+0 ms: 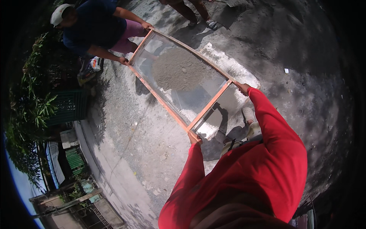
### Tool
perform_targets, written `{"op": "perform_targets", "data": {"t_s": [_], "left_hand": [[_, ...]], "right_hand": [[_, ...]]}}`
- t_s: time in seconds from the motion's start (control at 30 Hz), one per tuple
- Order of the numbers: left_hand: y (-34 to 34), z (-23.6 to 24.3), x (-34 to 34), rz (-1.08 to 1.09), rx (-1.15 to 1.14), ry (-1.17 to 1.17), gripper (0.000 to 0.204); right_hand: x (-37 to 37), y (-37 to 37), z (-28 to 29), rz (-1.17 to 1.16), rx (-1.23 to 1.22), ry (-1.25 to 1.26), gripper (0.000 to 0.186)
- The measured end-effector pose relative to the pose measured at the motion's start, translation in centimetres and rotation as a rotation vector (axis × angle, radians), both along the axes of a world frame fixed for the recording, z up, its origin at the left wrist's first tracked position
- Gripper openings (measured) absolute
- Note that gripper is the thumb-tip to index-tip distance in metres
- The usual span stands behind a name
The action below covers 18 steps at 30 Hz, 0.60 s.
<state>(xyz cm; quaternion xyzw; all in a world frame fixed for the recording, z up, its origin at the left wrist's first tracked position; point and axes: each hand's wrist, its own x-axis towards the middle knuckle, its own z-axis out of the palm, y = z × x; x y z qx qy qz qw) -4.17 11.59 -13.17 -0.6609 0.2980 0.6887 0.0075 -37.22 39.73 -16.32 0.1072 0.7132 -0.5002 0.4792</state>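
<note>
Between me and a co-worker hangs a large rectangular sand screen (161, 100), a wooden frame with fine mesh. On its mesh lies a heap of grey sand (179, 70), mostly toward the co-worker's end. My left hand (194, 137) is closed round the near left corner of the frame. At the near right corner, my right hand (241, 88) grips the wood. The co-worker's two hands (123, 60) hold the far end. Beneath the screen, a pale whitish sheet or slab (244, 72) partly shows; the screen hides the rest.
The co-worker (95, 26) wears a pale cap and dark shirt. Another person's legs (194, 13) stand at the far edge, beside a shovel-like tool. Bags (89, 68) lie behind the co-worker. Plants (34, 99) and a low wall line the left. A white scrap (286, 71) lies right.
</note>
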Motion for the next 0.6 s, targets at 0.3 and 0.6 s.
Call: {"op": "perform_targets", "data": {"t_s": [0.3,0.6], "left_hand": [[-0.7,-1.8,0.7,0.032,0.101,0.030,0.061],[-0.9,-1.5,0.0,-0.009,0.030,0.073,0.062]], "right_hand": [[0.1,0.1,-0.5,-0.022,0.035,0.028,0.072],[-0.2,-0.2,-0.6,-0.031,-0.020,-0.051,0.069]]}}
